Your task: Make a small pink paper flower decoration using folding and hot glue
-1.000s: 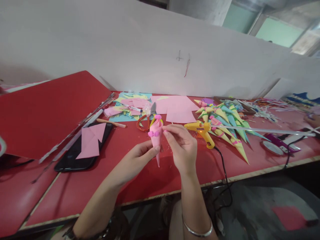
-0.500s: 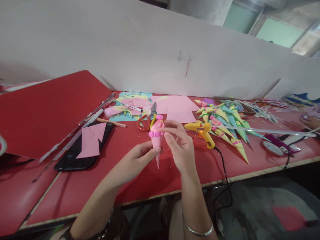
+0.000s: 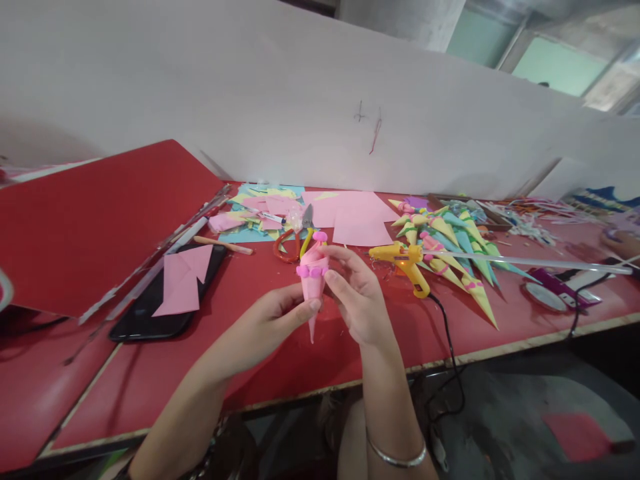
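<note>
A pink foam ice cream cone (image 3: 313, 285) is held up over the red table, its tip pointing down. It has a swirled pink top, a row of bright pink balls around the rim and one ball on the peak. My left hand (image 3: 280, 317) grips the lower cone between thumb and fingers. With thumb and fingertips, my right hand (image 3: 357, 293) holds the rim and swirl from the right side. Right of my hands lies a yellow hot glue gun (image 3: 407, 263) with a clear glue stick in it and a small orange light glowing.
Finished pastel cones (image 3: 463, 247) are heaped at the right. Pliers with red and yellow handles (image 3: 287, 247) lie behind my hands, near pink foam sheets (image 3: 363, 220) and scraps. A black phone (image 3: 155, 323) under pink pieces (image 3: 183, 280) is at left. Another person's hand (image 3: 620, 243) shows far right.
The cone has turned a little in my fingers, so more of the ball row faces me. My right fingers have shifted on the rim and swirl. The table items have stayed put.
</note>
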{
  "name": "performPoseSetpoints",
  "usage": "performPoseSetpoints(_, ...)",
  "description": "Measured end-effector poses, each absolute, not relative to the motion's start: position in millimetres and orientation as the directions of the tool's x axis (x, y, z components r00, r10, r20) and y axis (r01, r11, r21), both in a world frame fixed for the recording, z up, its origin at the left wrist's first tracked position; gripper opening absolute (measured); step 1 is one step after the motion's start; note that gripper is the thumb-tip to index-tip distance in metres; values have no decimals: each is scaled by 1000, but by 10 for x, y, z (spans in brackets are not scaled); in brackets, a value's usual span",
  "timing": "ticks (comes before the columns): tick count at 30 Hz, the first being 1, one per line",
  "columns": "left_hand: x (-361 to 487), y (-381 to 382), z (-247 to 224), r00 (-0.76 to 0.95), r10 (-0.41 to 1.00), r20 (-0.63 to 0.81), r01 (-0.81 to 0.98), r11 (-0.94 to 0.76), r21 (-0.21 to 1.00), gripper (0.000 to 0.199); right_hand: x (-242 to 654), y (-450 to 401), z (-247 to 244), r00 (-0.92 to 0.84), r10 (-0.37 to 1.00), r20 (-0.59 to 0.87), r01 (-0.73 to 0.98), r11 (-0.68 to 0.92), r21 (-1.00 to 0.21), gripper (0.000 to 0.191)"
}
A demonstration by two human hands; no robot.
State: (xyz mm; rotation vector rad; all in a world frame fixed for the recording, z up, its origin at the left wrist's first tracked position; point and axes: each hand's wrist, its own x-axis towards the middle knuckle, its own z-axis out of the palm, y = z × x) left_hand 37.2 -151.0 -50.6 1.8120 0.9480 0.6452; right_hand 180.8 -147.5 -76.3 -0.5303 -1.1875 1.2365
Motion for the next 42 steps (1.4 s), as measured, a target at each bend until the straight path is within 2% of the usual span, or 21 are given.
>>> performPoseSetpoints(12, 313, -1499, -466, 596, 803, 2, 382, -286, 879, 29, 1835, -1476, -753, -42, 881, 472, -297, 440, -848, 13)
performPoseSetpoints(35, 315, -1476, -542, 471, 882, 9, 543, -297, 786, 32, 1782, -1490, -704, -29, 891, 453, -288, 427, -857, 16)
performPoseSetpoints(39, 274, -1465, -541, 478, 878, -26, 529, -265, 806, 29, 1787, -1496, -697, -89, 898, 432, -259, 398, -880, 22)
performPoseSetpoints(42, 253, -1453, -558, 458, 885, -80, 574, -226, 787, 30, 1793, -1475, -734, -72, 929, 363, -168, 348, -922, 21)
